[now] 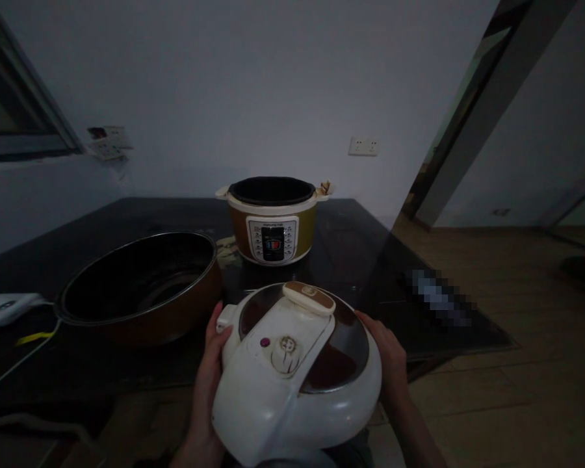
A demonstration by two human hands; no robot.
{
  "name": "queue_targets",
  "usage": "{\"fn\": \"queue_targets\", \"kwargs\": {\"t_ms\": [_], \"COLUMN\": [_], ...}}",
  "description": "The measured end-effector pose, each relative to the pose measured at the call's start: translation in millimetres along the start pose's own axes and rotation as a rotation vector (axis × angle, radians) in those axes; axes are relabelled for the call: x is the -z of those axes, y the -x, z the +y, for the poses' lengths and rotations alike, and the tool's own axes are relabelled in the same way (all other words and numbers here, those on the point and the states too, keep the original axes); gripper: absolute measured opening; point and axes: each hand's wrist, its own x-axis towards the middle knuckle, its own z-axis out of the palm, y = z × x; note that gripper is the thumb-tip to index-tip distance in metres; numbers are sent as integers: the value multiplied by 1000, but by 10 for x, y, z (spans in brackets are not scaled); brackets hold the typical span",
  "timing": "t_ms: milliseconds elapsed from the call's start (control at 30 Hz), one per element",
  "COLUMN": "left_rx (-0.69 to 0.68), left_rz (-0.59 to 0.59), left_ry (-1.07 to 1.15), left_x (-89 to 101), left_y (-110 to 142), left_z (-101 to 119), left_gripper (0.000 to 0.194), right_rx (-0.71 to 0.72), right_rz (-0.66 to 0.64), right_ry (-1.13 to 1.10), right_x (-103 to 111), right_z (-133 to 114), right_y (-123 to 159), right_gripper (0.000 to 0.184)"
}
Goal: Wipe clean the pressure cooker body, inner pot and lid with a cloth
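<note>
Between my two hands is a white pressure cooker lid with a brown top panel, a tan-topped handle and a small purple button. My left hand grips its left side, thumb by a small white tab. On the far right side, my right hand is closed around the rim, with some fingers hidden behind it. The lid is tilted, at the front edge of the dark table. Beyond it stands the electric pressure cooker body, gold and white, with a control panel facing me and its top uncovered.
A wide brown pot with a dark inside stands on the black table at left. Beside it lie a white power strip, a cable and a yellow strip. A blurred-out object lies at right. A socket is on the wall.
</note>
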Motion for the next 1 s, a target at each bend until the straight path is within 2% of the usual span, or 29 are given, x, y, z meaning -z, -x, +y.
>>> {"fn": "queue_targets", "kwargs": {"t_ms": [200,367,567,767,867,967,1000], "left_rx": [9,-189,-211,-178,-288,-467,-482], "left_rz": [26,-27,-82,-98,-104,-116,-114], "left_ry": [-6,-150,-135,-116,-110,-163,-218], "left_x": [41,62,43,78,197,511,650], "left_y": [-251,-501,-508,-515,-501,-398,-346], "left_z": [-36,-35,-40,-56,-80,-129,-157], "left_gripper": [57,59,56,54,44,38,37], "right_rx": [3,16,66,135,191,241,257], "right_rz": [-78,-193,-189,-148,-115,-82,-72], "right_ry": [64,168,221,222,305,400,422], "right_x": [-19,21,91,38,-4,-19,-20], "right_z": [-3,-19,-92,-57,11,85,111], "right_y": [-14,-188,-417,-423,-400,-392,-391], "right_gripper": [46,51,47,46,47,48,48]}}
